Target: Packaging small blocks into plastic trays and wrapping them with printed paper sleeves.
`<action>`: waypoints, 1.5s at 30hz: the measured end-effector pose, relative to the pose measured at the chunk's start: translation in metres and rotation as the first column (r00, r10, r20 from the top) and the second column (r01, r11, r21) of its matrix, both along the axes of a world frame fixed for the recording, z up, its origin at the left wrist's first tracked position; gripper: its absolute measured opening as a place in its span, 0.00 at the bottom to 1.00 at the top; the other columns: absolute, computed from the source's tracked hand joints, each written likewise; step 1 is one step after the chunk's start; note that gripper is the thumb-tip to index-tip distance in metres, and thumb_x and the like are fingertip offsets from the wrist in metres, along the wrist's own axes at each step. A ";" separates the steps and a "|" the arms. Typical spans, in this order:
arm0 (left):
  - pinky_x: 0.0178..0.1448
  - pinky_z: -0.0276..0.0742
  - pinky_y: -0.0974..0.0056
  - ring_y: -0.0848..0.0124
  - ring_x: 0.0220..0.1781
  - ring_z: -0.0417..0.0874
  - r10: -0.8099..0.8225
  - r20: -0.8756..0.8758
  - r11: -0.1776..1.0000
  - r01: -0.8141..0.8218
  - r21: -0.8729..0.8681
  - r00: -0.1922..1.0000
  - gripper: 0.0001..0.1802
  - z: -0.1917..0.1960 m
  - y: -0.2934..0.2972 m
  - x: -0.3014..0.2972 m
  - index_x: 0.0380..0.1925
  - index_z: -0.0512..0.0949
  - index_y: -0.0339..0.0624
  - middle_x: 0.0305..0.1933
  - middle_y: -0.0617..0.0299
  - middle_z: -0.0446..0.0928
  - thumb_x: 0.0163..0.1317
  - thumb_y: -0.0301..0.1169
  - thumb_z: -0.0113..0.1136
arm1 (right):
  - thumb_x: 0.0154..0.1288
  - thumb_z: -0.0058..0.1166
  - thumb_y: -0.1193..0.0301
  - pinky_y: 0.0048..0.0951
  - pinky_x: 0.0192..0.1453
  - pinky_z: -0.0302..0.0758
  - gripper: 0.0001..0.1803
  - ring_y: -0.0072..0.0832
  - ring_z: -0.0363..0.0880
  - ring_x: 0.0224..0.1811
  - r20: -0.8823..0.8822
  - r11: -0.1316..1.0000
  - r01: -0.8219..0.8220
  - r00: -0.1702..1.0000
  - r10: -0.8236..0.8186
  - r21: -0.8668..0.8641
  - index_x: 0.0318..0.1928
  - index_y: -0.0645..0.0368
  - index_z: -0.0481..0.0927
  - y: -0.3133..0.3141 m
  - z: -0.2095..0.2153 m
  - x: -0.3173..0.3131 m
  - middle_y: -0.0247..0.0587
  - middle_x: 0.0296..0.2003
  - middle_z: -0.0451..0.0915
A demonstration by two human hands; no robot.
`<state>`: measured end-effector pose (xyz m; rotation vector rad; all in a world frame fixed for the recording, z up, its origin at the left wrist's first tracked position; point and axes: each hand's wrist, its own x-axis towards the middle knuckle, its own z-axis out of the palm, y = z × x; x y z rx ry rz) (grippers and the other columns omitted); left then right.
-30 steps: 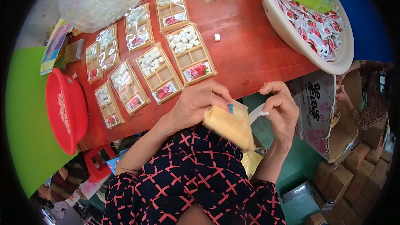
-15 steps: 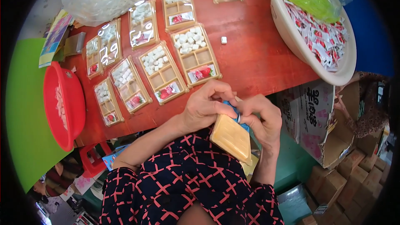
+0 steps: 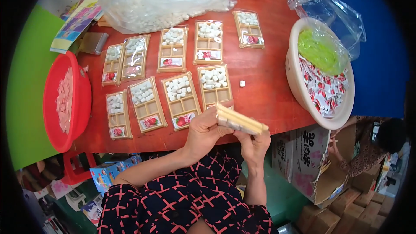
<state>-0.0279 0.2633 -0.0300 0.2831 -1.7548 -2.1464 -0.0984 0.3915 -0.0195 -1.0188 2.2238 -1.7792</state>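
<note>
Both hands are in front of my chest at the red table's near edge. My left hand (image 3: 203, 132) grips the left end of a beige compartment tray (image 3: 237, 117), which is tilted nearly edge-on to the view. My right hand (image 3: 255, 149) pinches the same tray from below at its right part. Its contents are mostly hidden. Just beyond lies a clear-covered tray (image 3: 219, 93) with white cube-shaped pieces, partly hidden by my left hand. Beside that one is another filled tray (image 3: 184, 104), holding white cubes and a small strawberry-print packet.
Several more filled trays stand in two rows on the red table (image 3: 268, 82). One loose white cube (image 3: 242, 83) lies right of them. A bag of white pieces (image 3: 173, 0) is behind, a red basin (image 3: 86, 99) left, a packet-filled cream basin (image 3: 291, 69) right. Another person (image 3: 368, 147) is lower right.
The held tray has been raised and tipped from showing its broad plain face to nearly edge-on. The blue piece at my fingers no longer shows. The view has shifted, revealing more of the table's far side.
</note>
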 end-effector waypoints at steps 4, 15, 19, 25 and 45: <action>0.42 0.72 0.72 0.78 0.37 0.75 0.012 0.209 0.980 -0.054 0.193 0.978 0.09 0.002 -0.009 0.001 0.37 0.77 0.33 0.38 0.64 0.77 0.56 0.24 0.59 | 0.53 0.48 0.82 0.24 0.35 0.73 0.12 0.20 0.75 0.32 0.444 0.995 -0.094 0.893 0.075 0.022 0.40 0.68 0.73 -0.020 0.003 -0.011 0.38 0.29 0.78; 0.61 0.61 0.68 0.71 0.61 0.65 0.092 0.054 0.988 -0.098 0.122 0.994 0.23 0.023 -0.067 0.008 0.58 0.60 0.37 0.61 0.58 0.61 0.61 0.21 0.46 | 0.59 0.52 0.72 0.23 0.28 0.70 0.16 0.21 0.73 0.35 0.247 0.962 0.270 0.936 -0.251 -0.048 0.46 0.67 0.70 -0.109 0.027 -0.202 0.40 0.34 0.75; 0.54 0.67 0.67 0.69 0.53 0.71 0.153 0.098 0.987 -0.158 0.044 0.983 0.15 0.015 -0.079 0.034 0.47 0.71 0.39 0.53 0.57 0.68 0.58 0.23 0.50 | 0.57 0.53 0.72 0.32 0.38 0.70 0.14 0.36 0.74 0.34 -0.527 0.821 0.462 0.814 -0.243 0.335 0.41 0.70 0.73 -0.099 -0.005 -0.215 0.49 0.32 0.75; 0.40 0.67 0.76 0.76 0.41 0.73 0.088 0.076 0.989 -0.077 -0.128 0.993 0.09 0.018 -0.099 0.050 0.39 0.74 0.39 0.47 0.59 0.73 0.57 0.20 0.50 | 0.51 0.55 0.77 0.28 0.34 0.69 0.08 0.26 0.71 0.29 -0.180 0.793 0.095 0.984 0.018 0.602 0.32 0.66 0.73 -0.059 -0.018 -0.097 0.42 0.25 0.72; 0.46 0.72 0.69 0.70 0.44 0.77 0.293 0.237 0.947 -0.315 0.062 0.926 0.08 0.024 -0.159 0.099 0.37 0.74 0.35 0.43 0.56 0.75 0.56 0.19 0.52 | 0.54 0.50 0.72 0.19 0.33 0.69 0.11 0.21 0.75 0.28 -0.383 0.925 -0.149 0.878 0.287 0.350 0.38 0.62 0.79 -0.348 0.043 -0.197 0.34 0.27 0.78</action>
